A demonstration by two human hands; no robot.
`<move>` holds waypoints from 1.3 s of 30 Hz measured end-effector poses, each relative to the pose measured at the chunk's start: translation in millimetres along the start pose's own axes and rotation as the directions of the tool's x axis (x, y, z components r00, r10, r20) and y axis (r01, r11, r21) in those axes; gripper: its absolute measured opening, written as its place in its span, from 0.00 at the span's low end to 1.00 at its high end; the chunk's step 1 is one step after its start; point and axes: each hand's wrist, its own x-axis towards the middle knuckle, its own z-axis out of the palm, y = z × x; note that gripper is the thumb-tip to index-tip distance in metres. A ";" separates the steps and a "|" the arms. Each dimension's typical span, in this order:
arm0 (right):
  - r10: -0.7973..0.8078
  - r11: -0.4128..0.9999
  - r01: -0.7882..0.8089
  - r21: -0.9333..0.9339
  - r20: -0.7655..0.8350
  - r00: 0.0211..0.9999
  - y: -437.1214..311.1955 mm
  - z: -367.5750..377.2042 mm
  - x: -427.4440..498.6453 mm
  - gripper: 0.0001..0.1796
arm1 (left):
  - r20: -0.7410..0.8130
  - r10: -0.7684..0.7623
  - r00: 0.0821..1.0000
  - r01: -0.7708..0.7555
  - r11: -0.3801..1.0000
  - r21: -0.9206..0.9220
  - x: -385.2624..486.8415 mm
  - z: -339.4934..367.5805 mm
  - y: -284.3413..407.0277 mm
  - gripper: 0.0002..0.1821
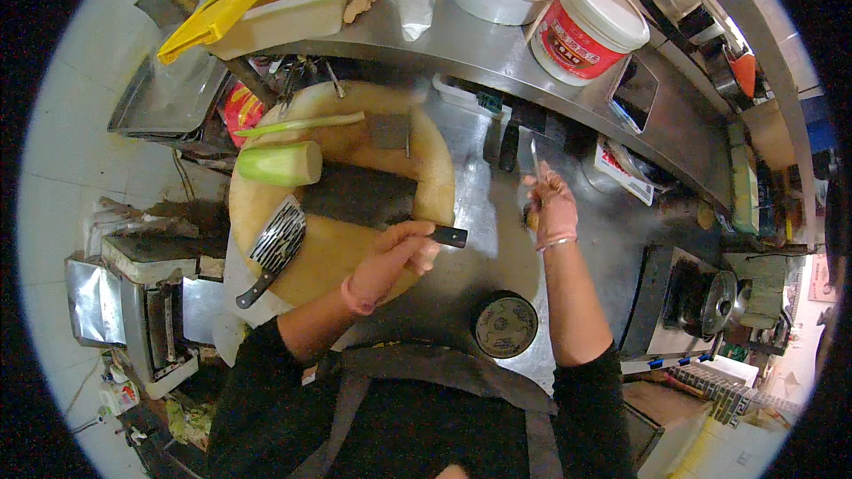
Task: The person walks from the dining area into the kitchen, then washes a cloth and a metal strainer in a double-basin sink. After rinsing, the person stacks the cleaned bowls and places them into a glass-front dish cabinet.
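Note:
My left hand closes around the black riveted handle of what looks like a cleaver, whose dark broad blade lies over the round wooden chopping board. To the right, above the steel counter, my right hand grips a thin metal tool pointing away from me; its exact kind is unclear. A small yellowish thing shows beside that palm, partly hidden. On the board are a thick cut green vegetable, a pale green stalk, a flat metal piece and a black-handled knife with a streaked broad blade.
A round dark-rimmed container stands near my body. More dark-handled tools lie beyond my right hand. The raised steel shelf bears a red-and-white tub, a phone and ginger. A lidded pot stands right.

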 end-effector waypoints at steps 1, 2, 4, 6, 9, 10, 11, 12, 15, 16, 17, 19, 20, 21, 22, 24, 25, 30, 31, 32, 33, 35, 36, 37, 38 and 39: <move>-0.030 0.999 0.030 0.015 0.004 1.000 -2.9 2.9 9.7 0.12 | -0.045 0.010 0.999 -0.006 0.996 0.093 -7.2 -5.1 -3.0 0.19; -0.071 0.997 0.072 -0.038 0.019 0.997 -7.6 4.2 20.2 0.12 | -0.090 0.025 0.996 -0.007 0.983 0.185 -12.8 -11.2 -6.3 0.20; -0.050 0.993 0.049 -0.109 -0.007 0.999 -12.9 10.7 41.3 0.12 | -0.115 0.051 0.992 -0.034 0.989 0.145 -19.4 -23.6 -14.9 0.21; 0.001 0.986 -0.003 -0.168 -0.012 1.000 -15.8 17.5 61.0 0.13 | -0.151 0.111 0.982 -0.093 0.988 0.122 -22.6 -33.4 -26.4 0.20; 0.056 0.998 -0.056 -0.019 0.017 0.998 -12.9 31.0 82.1 0.12 | -0.199 0.225 0.954 -0.202 0.971 0.129 -22.2 -42.6 -45.4 0.17; 0.008 0.995 -0.005 -0.097 0.036 0.999 -10.5 36.0 85.7 0.10 | -0.204 0.241 0.949 -0.215 0.967 0.139 -21.3 -44.2 -51.8 0.16; 0.013 0.996 -0.007 -0.086 0.068 0.998 -8.6 40.3 87.6 0.09 | -0.215 0.277 0.937 -0.250 0.958 0.141 -19.6 -45.5 -57.5 0.16; 0.016 0.997 -0.008 -0.070 0.113 0.994 -6.0 45.2 87.8 0.08 | -0.210 0.314 0.926 -0.262 0.934 0.244 -17.9 -46.8 -62.9 0.16; 0.032 0.996 -0.014 -0.085 0.218 0.975 -1.7 59.4 83.0 0.11 | -0.158 0.454 0.877 -0.313 0.790 0.528 -12.0 -51.1 -73.7 0.16; 0.042 0.996 -0.021 -0.089 0.242 0.969 -1.8 63.6 81.1 0.12 | -0.120 0.473 0.873 -0.307 0.724 0.618 -10.5 -52.8 -75.4 0.16; 0.080 0.992 -0.055 -0.113 0.234 0.969 -1.6 68.0 79.4 0.13 | -0.096 0.472 0.876 -0.277 0.658 0.701 -8.8 -54.6 -76.3 0.17; 0.110 0.974 -0.051 -0.221 0.264 0.958 -4.6 76.1 79.8 0.16 | -0.025 0.534 0.845 -0.281 0.484 0.829 -7.6 -56.8 -76.8 0.17; 0.095 0.966 -0.019 -0.257 0.289 0.953 -5.6 79.5 80.2 0.18 | 0.003 0.548 0.837 -0.262 0.395 0.880 -7.1 -57.1 -76.3 0.17; 0.120 0.953 -0.029 -0.301 0.288 0.950 -8.0 82.8 82.3 0.18 | 0.012 0.584 0.812 -0.303 0.404 0.863 -7.6 -57.1 -75.5 0.17; 0.111 0.951 -0.026 -0.308 0.264 0.958 -7.4 87.0 83.8 0.18 | 0.013 0.617 0.787 -0.339 0.414 0.845 -7.2 -56.4 -74.7 0.17; 0.071 0.957 0.004 -0.291 0.248 0.966 -7.3 96.3 88.9 0.18 | 0.009 0.637 0.770 -0.365 0.430 0.826 -7.8 -54.8 -72.0 0.16; 0.053 0.962 0.015 -0.272 0.239 0.970 -6.0 102.3 92.0 0.17 | 0.007 0.623 0.782 -0.357 0.439 0.824 -7.4 -54.0 -70.3 0.16; 0.068 0.984 -0.030 -0.175 0.218 0.973 -4.5 131.8 110.5 0.14 | -0.004 0.518 0.856 -0.264 0.443 0.857 -6.8 -55.2 -62.4 0.15; 0.077 0.985 -0.043 -0.165 0.209 0.975 -4.4 138.0 114.7 0.14 | -0.002 0.463 0.886 -0.231 0.446 0.865 -7.1 -55.9 -61.4 0.16; 0.087 0.987 -0.057 -0.153 0.200 0.976 -3.5 143.8 118.1 0.14 | -0.010 0.415 0.910 -0.196 0.450 0.871 -6.8 -56.5 -60.8 0.16; 0.096 0.988 -0.071 -0.140 0.185 0.978 -2.5 149.3 121.5 0.14 | 0.004 0.442 0.897 -0.222 0.444 0.868 -7.1 -57.0 -60.5 0.16; 0.088 0.990 -0.063 -0.125 0.215 0.973 -0.3 156.2 124.9 0.15 | 0.012 0.495 0.869 -0.263 0.441 0.858 -7.2 -56.7 -60.9 0.16; 0.085 0.990 -0.060 -0.129 0.198 0.977 1.0 159.5 126.8 0.15 | -0.001 0.501 0.865 -0.259 0.450 0.855 -7.4 -56.4 -61.3 0.16; 0.107 0.991 -0.085 -0.103 0.224 0.969 2.1 162.4 128.4 0.14 | -0.006 0.495 0.869 -0.259 0.463 0.848 -6.8 -55.9 -61.8 0.15; 0.127 0.990 -0.110 -0.088 0.222 0.967 3.5 166.5 130.4 0.14 | -0.006 0.489 0.872 -0.262 0.478 0.839 -6.8 -55.7 -62.4 0.15; 0.125 0.991 -0.112 -0.069 0.243 0.962 3.5 169.0 131.6 0.13 | -0.005 0.475 0.880 -0.255 0.482 0.838 -6.0 -55.3 -62.7 0.15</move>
